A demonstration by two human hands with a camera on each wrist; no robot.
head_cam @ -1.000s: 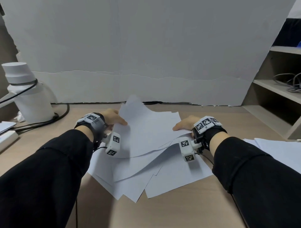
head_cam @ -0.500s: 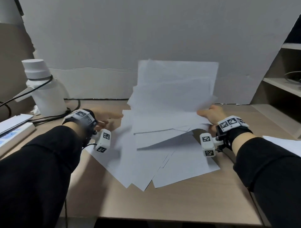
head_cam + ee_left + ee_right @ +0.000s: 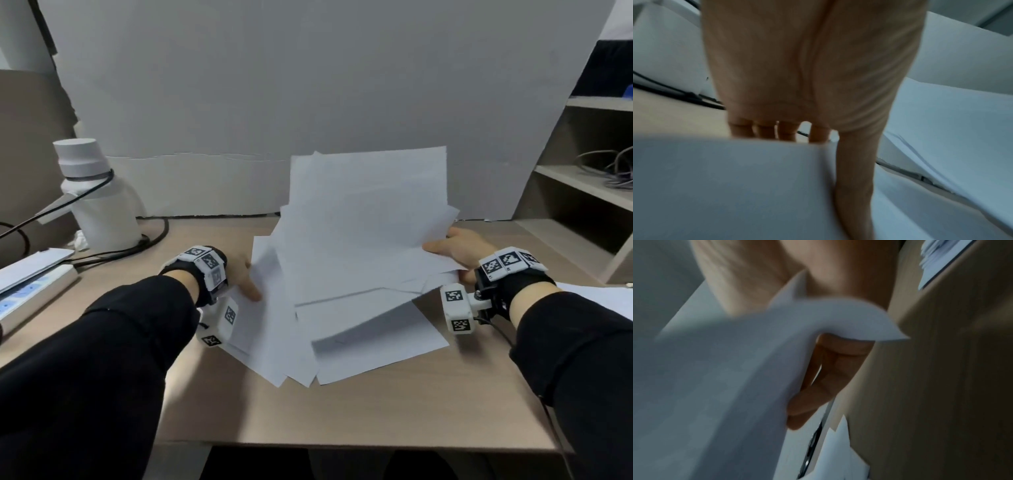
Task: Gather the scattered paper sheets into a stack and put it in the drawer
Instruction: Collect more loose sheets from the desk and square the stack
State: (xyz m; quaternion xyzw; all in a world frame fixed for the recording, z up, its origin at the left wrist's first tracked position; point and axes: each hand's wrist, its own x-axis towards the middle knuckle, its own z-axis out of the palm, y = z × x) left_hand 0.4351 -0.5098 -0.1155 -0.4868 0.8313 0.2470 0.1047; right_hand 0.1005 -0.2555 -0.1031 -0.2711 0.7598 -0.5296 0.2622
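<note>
The right hand (image 3: 457,248) pinches several paper sheets (image 3: 368,219) tilted up above the bench (image 3: 394,414); more sheets lie flat below. The left hand (image 3: 245,274) grips their left edge. Shelves (image 3: 582,185) hold cables (image 3: 613,169).

Black sleeves (image 3: 102,342); white tag-marked wrist cameras (image 3: 457,311) on black straps

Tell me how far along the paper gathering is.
Early. The right hand grips several raised sheets by their right edge; the left hand holds the left edge of the sheets on the desk. Underneath, loose sheets lie fanned out and unsquared. Squaring remains, then stowing; no drawer is in view.
</note>
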